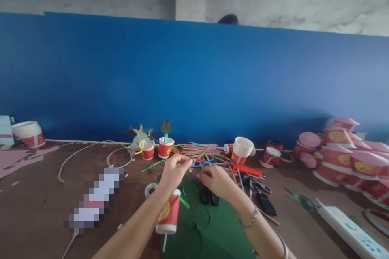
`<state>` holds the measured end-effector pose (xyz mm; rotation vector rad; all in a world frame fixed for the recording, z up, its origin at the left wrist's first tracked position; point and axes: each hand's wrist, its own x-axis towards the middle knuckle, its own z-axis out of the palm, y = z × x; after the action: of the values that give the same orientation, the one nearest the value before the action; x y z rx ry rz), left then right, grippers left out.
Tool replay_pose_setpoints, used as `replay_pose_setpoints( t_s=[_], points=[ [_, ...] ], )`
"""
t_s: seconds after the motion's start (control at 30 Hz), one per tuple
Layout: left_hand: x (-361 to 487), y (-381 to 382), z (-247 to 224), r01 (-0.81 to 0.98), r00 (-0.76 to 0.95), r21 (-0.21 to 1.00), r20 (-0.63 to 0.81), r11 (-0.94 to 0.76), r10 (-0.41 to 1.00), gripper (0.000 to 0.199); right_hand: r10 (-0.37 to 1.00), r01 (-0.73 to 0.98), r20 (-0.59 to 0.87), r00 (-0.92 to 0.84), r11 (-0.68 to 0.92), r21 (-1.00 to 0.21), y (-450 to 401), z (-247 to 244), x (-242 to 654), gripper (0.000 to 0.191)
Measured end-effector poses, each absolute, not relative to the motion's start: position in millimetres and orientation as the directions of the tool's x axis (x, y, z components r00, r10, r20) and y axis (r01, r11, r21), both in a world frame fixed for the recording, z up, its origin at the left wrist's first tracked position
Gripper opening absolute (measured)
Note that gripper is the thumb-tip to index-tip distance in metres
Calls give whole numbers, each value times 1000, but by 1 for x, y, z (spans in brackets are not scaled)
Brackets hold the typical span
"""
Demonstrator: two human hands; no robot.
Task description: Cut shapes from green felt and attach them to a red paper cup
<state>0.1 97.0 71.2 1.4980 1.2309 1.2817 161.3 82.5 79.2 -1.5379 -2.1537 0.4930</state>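
Observation:
My left hand (179, 170) hovers above the top of a green sheet (219, 230), its thumb and forefinger pinched on something too small to make out. To its right, my right hand (214, 178) has curled fingers, and what they hold, if anything, is hidden. Black scissor handles (209, 197) lie just below the right hand. A red paper cup (170, 214) with a green strip (184, 202) and a white straw lies near my left forearm, beside a white tape roll (150, 190). Colourful sticks (206, 153) are heaped behind both hands.
Red cups with paper animal figures (166, 147) stand at the back. On the right are a white-and-red cup (242, 149), an orange-red tool (247, 170), stacked cups (337, 158) and a power strip (349, 226). A blurred device (97, 198) with a cable lies left.

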Motion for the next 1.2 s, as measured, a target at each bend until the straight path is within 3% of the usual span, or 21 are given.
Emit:
replay_pose_setpoints(
  t_s=[0.1, 0.27, 0.4, 0.5, 0.63, 0.73, 0.93, 1.2],
  points=[
    [-3, 102, 66, 256, -1, 933, 260, -252, 965, 21, 959, 896, 4, -283, 266, -357, 85, 69, 167, 22],
    [-5, 108, 57, 364, 34, 867, 354, -341, 935, 23, 989, 984, 36, -142, 145, -99, 91, 51, 166, 32],
    [-6, 107, 58, 451, 64, 801, 410, -393, 910, 24, 993, 993, 3, -117, 117, -26, 96, 46, 166, 26],
    [-7, 106, 60, 550, 51, 728, 460, -409, 887, 22, 990, 987, 41, -131, 134, -84, 96, 51, 165, 23],
    [-6, 103, 60, 677, 28, 610, 538, -412, 843, 15, 975, 925, 133, -178, 212, -316, 92, 60, 159, 15],
    [-5, 102, 58, 713, 50, 561, 557, -420, 829, 13, 955, 866, 201, -218, 284, -411, 88, 65, 154, 11],
    [-3, 104, 51, 700, 94, 554, 555, -451, 827, 13, 959, 840, 195, -205, 274, -469, 85, 68, 152, 13],
    [-2, 104, 53, 686, 80, 582, 537, -438, 840, 13, 968, 861, 179, -178, 241, -447, 86, 69, 152, 17]
  ],
)
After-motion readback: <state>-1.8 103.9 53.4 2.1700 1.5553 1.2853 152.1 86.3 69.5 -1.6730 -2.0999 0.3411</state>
